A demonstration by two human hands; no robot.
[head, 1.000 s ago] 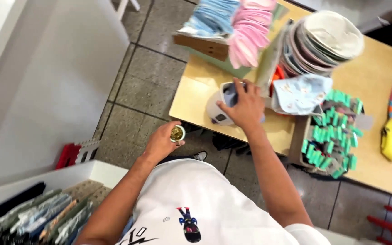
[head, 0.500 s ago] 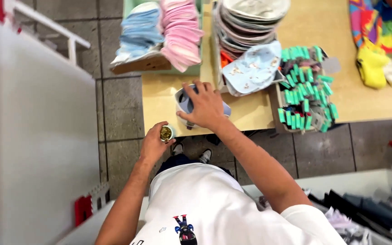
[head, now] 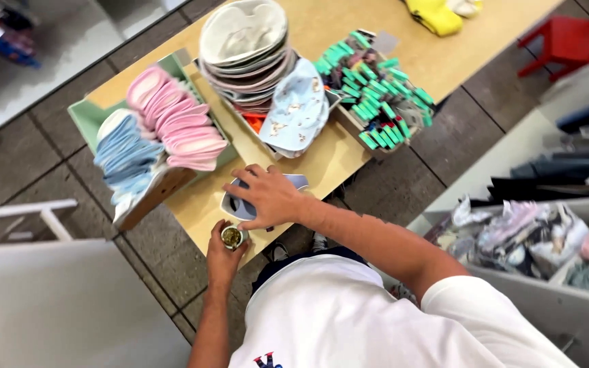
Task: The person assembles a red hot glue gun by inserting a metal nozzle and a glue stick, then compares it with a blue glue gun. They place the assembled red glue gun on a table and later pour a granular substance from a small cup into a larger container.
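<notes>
While the left hand [head: 225,253] is curled shut around a small round jar [head: 231,236] with its open top facing up and greenish contents showing, the right hand [head: 267,197] lies flat, fingers spread, pressing down on a pale blue and white cap [head: 298,182] at the near edge of the wooden table [head: 322,160]. The right hand does not close on the cap; the palm and fingers rest on top of it, so it is touching rather than gripped. The jar sits just below and to the left of the right hand, almost touching its heel, and it hangs just off the table's near edge. The cap's long axis seems to run across the table edge, from under the fingers out to the right, though much of it is hidden. Beyond the hands, further up the table, stand a tray of pink and blue folded caps [head: 165,133], a stack of cream hats [head: 243,51], a light blue patterned hat [head: 298,109] and a box of green-tipped clips [head: 376,88].
</notes>
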